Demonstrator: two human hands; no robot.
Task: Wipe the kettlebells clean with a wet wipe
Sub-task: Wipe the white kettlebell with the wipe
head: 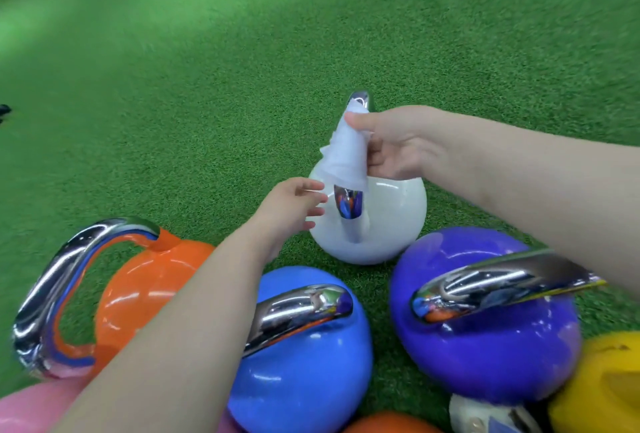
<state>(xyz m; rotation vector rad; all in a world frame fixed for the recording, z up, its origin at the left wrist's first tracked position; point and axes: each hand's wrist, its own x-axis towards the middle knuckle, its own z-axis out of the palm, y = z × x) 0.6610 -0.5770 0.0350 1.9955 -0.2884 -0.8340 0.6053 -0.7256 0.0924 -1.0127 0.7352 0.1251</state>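
A white kettlebell with a chrome handle stands on the green turf at centre. A white wet wipe is draped over the handle's near side. My right hand grips the wipe around the handle, thumb on top. My left hand reaches toward the bell's left side with fingers relaxed, just beside the handle's base, holding nothing.
Close in front stand an orange kettlebell, a blue one, a purple one, a yellow one and a pink one. Another white object lies at the bottom edge. Green turf stretches beyond.
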